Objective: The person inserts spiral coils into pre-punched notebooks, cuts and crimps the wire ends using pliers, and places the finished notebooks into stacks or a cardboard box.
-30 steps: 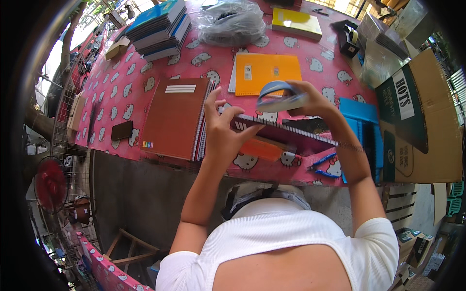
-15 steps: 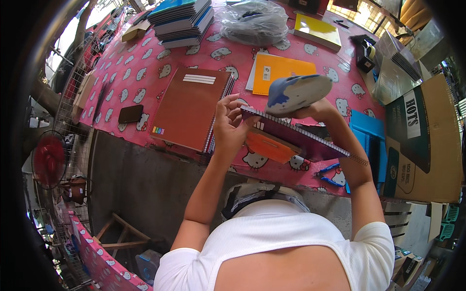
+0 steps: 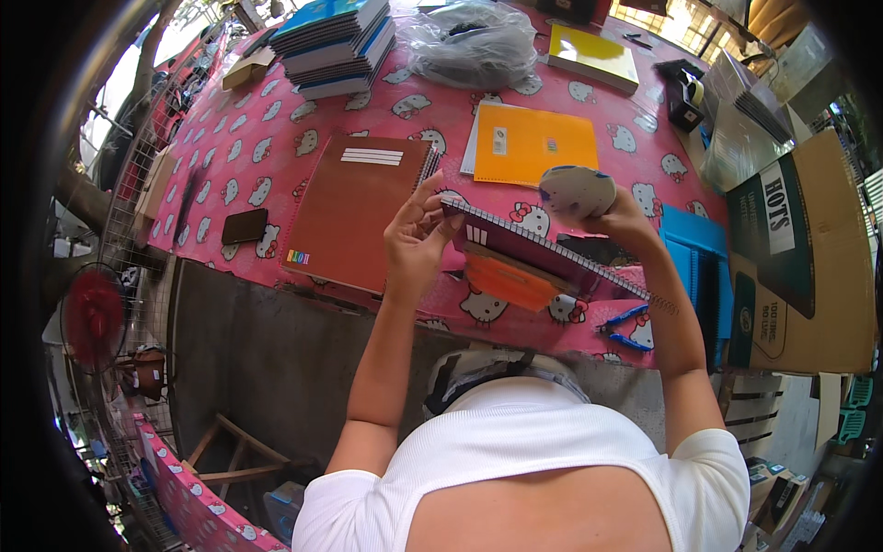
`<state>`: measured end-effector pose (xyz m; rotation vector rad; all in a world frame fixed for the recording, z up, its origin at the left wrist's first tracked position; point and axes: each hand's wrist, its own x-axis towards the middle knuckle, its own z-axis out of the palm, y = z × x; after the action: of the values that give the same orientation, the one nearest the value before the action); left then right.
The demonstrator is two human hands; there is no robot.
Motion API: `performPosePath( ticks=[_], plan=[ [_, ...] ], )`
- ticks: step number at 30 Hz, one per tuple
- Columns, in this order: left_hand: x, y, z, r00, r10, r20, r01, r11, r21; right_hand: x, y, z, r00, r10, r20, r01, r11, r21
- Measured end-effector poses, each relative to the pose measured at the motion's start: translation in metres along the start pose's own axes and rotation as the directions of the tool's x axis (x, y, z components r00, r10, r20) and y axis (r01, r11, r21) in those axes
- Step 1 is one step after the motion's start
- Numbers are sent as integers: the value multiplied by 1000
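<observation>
My left hand point(image 3: 416, 241) pinches the upper left corner of a purple spiral notebook point(image 3: 520, 247), its other fingers raised. The notebook stands tilted on its edge, its holed spine edge up. A loose end of spiral coil point(image 3: 664, 308) sticks out at the spine's right end, beside my right forearm. In my right hand point(image 3: 627, 219) is an oval, slipper-like pad point(image 3: 578, 191), whitish with worn blue patches, held above the spine and apart from it. An orange block point(image 3: 508, 279) lies just in front of the notebook. Blue-handled pliers point(image 3: 631, 329) rest near the table's front edge.
Brown notebooks point(image 3: 354, 207) lie to the left, near a dark phone point(image 3: 245, 226). Beyond my hands are an orange notebook point(image 3: 533, 145), a book stack point(image 3: 336, 51), a plastic bag point(image 3: 474, 46) and a yellow stack point(image 3: 593, 60). Blue notebooks point(image 3: 694, 276) and a cardboard box point(image 3: 809, 267) border the right.
The pad in my right hand has turned from lying lengthwise to end-on and shifted slightly right and down. My left hand keeps its pinch on the notebook, a little further left.
</observation>
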<state>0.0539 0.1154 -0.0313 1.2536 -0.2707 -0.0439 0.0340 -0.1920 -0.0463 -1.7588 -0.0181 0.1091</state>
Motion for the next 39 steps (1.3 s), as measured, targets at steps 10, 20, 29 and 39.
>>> performPosePath(
  ticks=[10, 20, 29, 39],
  plan=[
    [16, -12, -9, 965, 10, 263, 10, 997, -78, -107, 88, -89, 696, 33, -717, -710, 183, -680],
    [23, 131, 50, 784, 598, 165, -613, 704, 360, -210, 100, -16, 972, -134, -191, -84, 562, -823],
    [-81, 65, 62, 753, 213, 623, -595, 623, 507, -217, 80, 14, 983, -105, -152, -94, 422, -902],
    [-96, -4, 70, 859, 340, 382, -503, 701, 506, -195, -46, 75, 964, -243, -103, 167, 863, -476]
  ],
)
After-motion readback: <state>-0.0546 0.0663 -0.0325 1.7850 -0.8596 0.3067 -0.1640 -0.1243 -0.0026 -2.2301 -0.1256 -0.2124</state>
